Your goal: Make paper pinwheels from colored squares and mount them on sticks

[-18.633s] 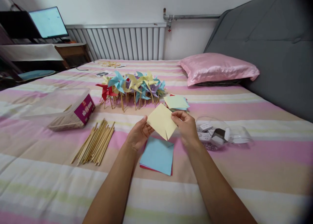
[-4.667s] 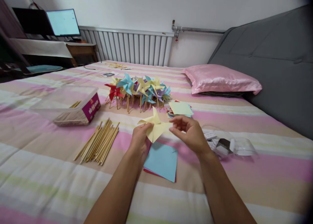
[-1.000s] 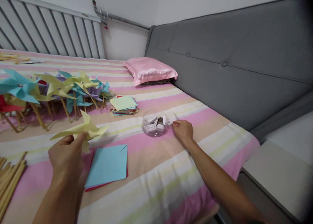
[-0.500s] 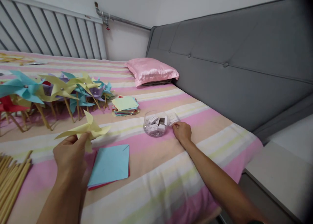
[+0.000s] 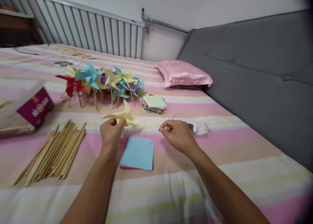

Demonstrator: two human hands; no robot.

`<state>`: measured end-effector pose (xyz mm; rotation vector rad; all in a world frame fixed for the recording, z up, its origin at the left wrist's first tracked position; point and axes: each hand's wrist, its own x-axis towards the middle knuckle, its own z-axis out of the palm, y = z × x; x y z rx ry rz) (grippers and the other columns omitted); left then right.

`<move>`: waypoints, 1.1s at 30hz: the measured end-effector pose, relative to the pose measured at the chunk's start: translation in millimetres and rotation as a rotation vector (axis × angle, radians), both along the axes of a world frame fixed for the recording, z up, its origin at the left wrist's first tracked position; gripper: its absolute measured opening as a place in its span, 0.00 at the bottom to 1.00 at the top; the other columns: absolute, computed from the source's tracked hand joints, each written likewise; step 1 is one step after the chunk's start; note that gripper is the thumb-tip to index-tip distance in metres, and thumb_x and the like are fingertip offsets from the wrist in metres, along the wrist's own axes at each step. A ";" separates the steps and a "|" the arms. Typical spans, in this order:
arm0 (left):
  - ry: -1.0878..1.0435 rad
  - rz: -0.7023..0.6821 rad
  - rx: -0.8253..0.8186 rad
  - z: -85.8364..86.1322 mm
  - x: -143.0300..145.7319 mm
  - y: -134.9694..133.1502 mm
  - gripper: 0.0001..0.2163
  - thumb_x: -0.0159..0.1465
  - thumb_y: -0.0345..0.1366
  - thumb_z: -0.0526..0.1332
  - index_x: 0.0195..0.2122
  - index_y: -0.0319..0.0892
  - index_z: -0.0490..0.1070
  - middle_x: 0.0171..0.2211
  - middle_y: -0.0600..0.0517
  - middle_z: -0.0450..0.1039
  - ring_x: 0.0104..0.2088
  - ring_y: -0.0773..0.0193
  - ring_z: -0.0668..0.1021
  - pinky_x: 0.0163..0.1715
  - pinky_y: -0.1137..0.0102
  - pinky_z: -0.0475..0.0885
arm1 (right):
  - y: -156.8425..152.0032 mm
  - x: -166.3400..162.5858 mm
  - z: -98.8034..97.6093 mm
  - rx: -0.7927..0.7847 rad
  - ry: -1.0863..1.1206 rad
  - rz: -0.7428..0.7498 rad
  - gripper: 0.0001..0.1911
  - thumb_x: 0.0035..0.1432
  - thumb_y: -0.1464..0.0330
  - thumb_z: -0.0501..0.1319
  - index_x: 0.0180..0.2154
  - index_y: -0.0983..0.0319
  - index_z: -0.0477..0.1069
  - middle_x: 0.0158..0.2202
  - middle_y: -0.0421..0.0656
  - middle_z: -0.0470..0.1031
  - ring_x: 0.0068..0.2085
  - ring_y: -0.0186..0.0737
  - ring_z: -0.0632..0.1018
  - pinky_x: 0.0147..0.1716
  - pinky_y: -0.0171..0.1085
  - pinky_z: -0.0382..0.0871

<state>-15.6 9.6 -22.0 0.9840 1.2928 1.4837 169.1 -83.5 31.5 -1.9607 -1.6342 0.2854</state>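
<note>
My left hand (image 5: 111, 132) is closed on a pale yellow paper pinwheel (image 5: 126, 115), its blades folded to the centre and no stick showing on it. Fingers pinched together, my right hand (image 5: 178, 134) is raised in front of a clear round container (image 5: 180, 115) and mostly covers it. Whatever the right fingertips hold is too small to make out. Below and between the hands lies a small stack of paper squares (image 5: 137, 153), blue on top with red at the edges; the top sheet has a slit at one corner. A small clear cup (image 5: 201, 127) sits right of the round container.
Wooden sticks (image 5: 57, 150) lie in a pile at the left, beside a clear bin with a purple label (image 5: 36, 108). Several finished pinwheels (image 5: 90, 75) stand behind. Further right are a multicoloured paper stack (image 5: 154, 102), a pink pillow (image 5: 184, 74) and a grey headboard (image 5: 256, 54).
My right hand has left the small clear cup and come leftward toward the pinwheel, fingers pinched. The left hand keeps its hold. My view has turned left, bringing in the bin.
</note>
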 end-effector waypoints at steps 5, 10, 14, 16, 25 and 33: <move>-0.011 -0.001 0.001 -3.1 -7.4 3.4 0.08 0.43 0.35 0.64 0.23 0.36 0.74 0.18 0.56 0.68 0.18 0.71 0.66 0.18 0.74 0.58 | 75.1 -26.4 -37.2 -0.130 -0.034 -0.023 0.08 0.50 0.72 0.59 0.28 0.60 0.78 0.30 0.45 0.80 0.35 0.42 0.78 0.30 0.34 0.63; 0.003 -0.008 -0.001 -3.5 -7.3 2.4 0.07 0.43 0.35 0.64 0.22 0.36 0.74 0.18 0.56 0.69 0.18 0.71 0.66 0.18 0.75 0.59 | 86.5 -19.6 -79.1 -0.172 0.079 0.110 0.08 0.52 0.71 0.58 0.31 0.60 0.77 0.28 0.41 0.79 0.32 0.36 0.78 0.29 0.30 0.64; 0.019 -0.005 -0.026 -0.8 -5.4 0.4 0.06 0.43 0.35 0.64 0.21 0.37 0.73 0.16 0.57 0.67 0.17 0.71 0.65 0.18 0.74 0.59 | 87.6 -11.1 -83.5 -0.172 0.178 0.156 0.12 0.55 0.72 0.55 0.35 0.60 0.77 0.26 0.38 0.78 0.24 0.30 0.77 0.27 0.28 0.65; 0.022 -0.005 -0.034 0.4 -5.0 -0.4 0.05 0.43 0.35 0.64 0.19 0.38 0.72 0.16 0.57 0.66 0.17 0.71 0.65 0.18 0.74 0.59 | 87.8 -10.2 -81.7 -0.141 0.192 0.118 0.13 0.55 0.74 0.54 0.37 0.60 0.76 0.30 0.40 0.80 0.25 0.30 0.77 0.29 0.29 0.66; 0.040 -0.001 -0.046 0.8 -4.4 -1.6 0.05 0.43 0.34 0.64 0.20 0.38 0.72 0.14 0.58 0.65 0.16 0.72 0.63 0.17 0.74 0.57 | 78.3 -18.4 -69.7 -0.108 0.112 0.081 0.11 0.46 0.76 0.61 0.28 0.57 0.80 0.31 0.41 0.82 0.34 0.40 0.80 0.34 0.34 0.68; 0.036 -0.004 -0.043 5.7 -2.7 -4.2 0.05 0.43 0.34 0.64 0.18 0.38 0.71 0.13 0.59 0.62 0.16 0.72 0.62 0.17 0.74 0.57 | 82.1 -24.0 -78.0 -0.106 0.065 0.073 0.10 0.47 0.73 0.65 0.34 0.58 0.80 0.35 0.44 0.82 0.38 0.42 0.80 0.39 0.36 0.69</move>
